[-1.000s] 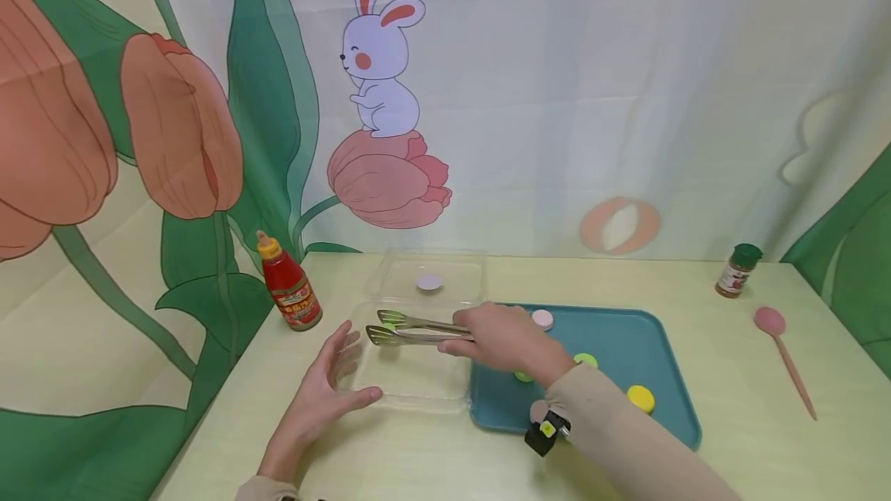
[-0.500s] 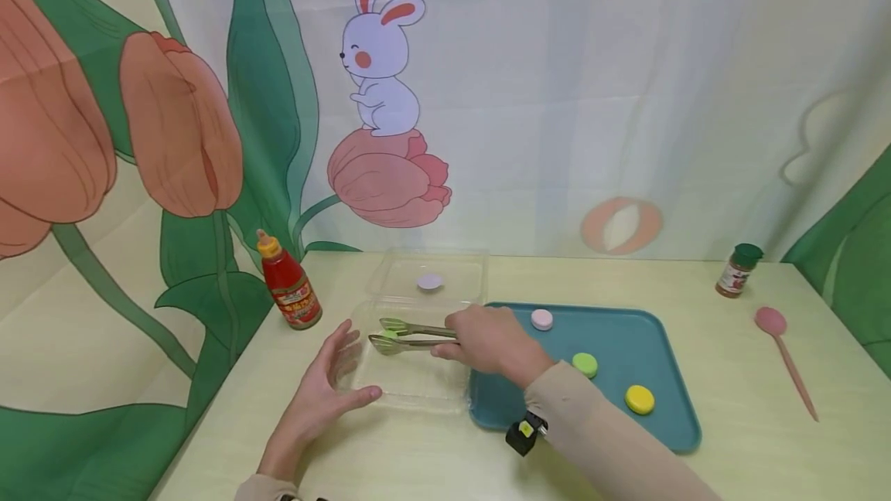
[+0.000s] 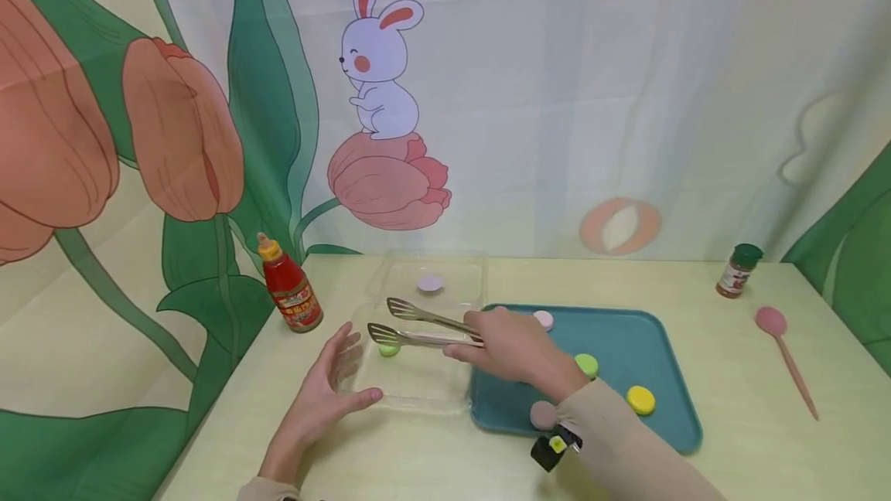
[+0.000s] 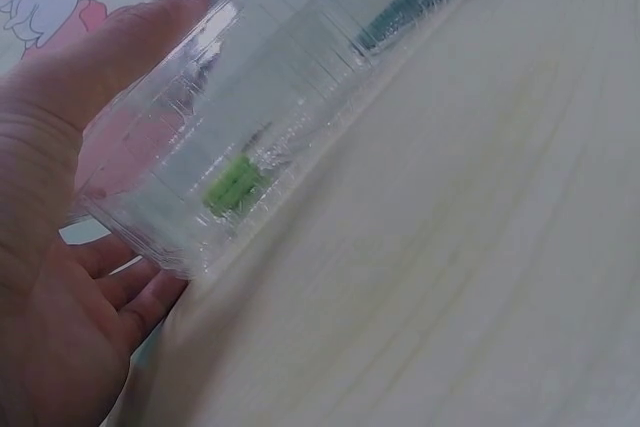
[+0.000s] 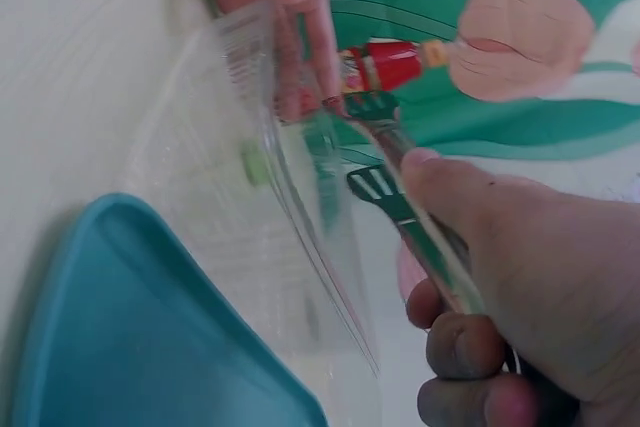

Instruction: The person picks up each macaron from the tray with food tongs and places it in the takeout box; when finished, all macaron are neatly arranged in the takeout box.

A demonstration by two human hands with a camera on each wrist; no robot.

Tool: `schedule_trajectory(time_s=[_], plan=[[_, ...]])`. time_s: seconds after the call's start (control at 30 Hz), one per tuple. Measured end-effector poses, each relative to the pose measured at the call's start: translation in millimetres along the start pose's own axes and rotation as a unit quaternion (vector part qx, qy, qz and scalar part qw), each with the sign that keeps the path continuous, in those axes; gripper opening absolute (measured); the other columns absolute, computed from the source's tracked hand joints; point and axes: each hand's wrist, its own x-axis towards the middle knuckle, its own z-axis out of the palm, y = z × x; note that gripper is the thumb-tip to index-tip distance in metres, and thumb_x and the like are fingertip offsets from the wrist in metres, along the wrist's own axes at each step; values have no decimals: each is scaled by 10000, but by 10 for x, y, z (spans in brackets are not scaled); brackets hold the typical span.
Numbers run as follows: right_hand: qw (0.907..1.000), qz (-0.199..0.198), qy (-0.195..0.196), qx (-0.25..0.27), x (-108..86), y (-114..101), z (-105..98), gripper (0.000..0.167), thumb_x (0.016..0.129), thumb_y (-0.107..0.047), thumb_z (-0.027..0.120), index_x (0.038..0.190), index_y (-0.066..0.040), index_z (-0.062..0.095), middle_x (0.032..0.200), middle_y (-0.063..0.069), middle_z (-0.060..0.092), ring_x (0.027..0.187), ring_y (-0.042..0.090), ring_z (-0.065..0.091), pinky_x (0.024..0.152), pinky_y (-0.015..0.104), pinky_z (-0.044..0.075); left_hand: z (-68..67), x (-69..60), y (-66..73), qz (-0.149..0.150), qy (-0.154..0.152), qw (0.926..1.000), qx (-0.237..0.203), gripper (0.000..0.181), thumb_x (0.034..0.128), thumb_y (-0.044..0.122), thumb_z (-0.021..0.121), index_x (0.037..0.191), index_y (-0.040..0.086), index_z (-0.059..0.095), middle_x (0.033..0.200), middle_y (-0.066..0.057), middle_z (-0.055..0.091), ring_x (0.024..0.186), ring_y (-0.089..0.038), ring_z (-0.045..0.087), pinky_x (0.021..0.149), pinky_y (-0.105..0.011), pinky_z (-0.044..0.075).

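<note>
My right hand (image 3: 511,342) grips metal tongs (image 3: 435,337) above a clear plastic container (image 3: 425,389). The slotted tips of the tongs stand apart with nothing between them. Below, a green macaron (image 3: 388,349) lies on the container's floor near its left side; the left wrist view shows this green macaron (image 4: 235,185) through the clear wall. My left hand (image 3: 323,389) rests at the container's left front corner, its thumb along the front and its fingers extended along the left side. The right wrist view shows the tongs (image 5: 415,217) over the container's rim.
Right of the container lies a blue tray (image 3: 619,339) with a green macaron (image 3: 586,366), a yellow one (image 3: 640,400), and pinkish ones (image 3: 543,414). The hinged lid (image 3: 462,277) holds a pale disc (image 3: 429,283). A red sauce bottle (image 3: 292,288), spice jar (image 3: 738,273) and pink spoon (image 3: 771,322) stand or lie around.
The tongs have spread and released the green macaron inside the container. My right hand has lifted them slightly and moved a little right. The left hand has stayed put.
</note>
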Motion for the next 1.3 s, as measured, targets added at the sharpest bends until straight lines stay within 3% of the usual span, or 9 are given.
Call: schedule_trajectory(time_s=[0.23, 0.6, 0.8, 1.1, 1.3], plan=[[9949, 135, 538, 838, -295, 209, -208, 429, 1077, -595, 679, 954, -201, 563, 643, -58, 441, 519, 99, 428, 499, 295, 334, 18, 8, -5, -97, 21, 9999, 120, 1211, 872, 235, 985, 1784, 238, 188, 1799, -135, 352, 1617, -452, 413, 1278, -670, 393], [9762, 471, 1634, 1343, -771, 598, -404, 411, 1059, -525, 747, 977, -183, 534, 609, -92, 374, 492, 68, 388, 464, 254, 303, 11, 4, -6, -62, 15, 9999, 130, 1209, 878, 245, 982, 1785, 251, 182, 1803, -131, 346, 1625, -442, 404, 1279, -665, 392], [9741, 1003, 1637, 1192, -1083, 805, -491, 459, 1053, -596, 720, 1016, -175, 541, 640, -55, 416, 526, 124, 434, 477, 272, 327, 26, 20, -5, -74, -19, 9999, 154, 1204, 888, 244, 974, 1787, 246, 172, 1807, -135, 338, 1625, -445, 402, 1279, -665, 393], [9738, 1432, 1584, 781, -1467, 1088, -493, 456, 1068, -604, 693, 1092, -161, 586, 664, -46, 430, 561, 127, 455, 497, 281, 320, 24, 19, -10, -49, -43, 9999, 135, 1201, 891, 234, 971, 1786, 237, 170, 1806, -138, 338, 1626, -447, 399, 1289, -667, 373], [9715, 1584, 1625, 683, -1683, 1248, -433, 452, 1079, -580, 690, 999, -157, 551, 669, -48, 407, 558, 119, 434, 485, 271, 308, 13, 12, -8, 4, -67, 9999, 131, 1194, 900, 226, 962, 1787, 227, 162, 1807, -154, 330, 1629, -459, 388, 1290, -679, 363]])
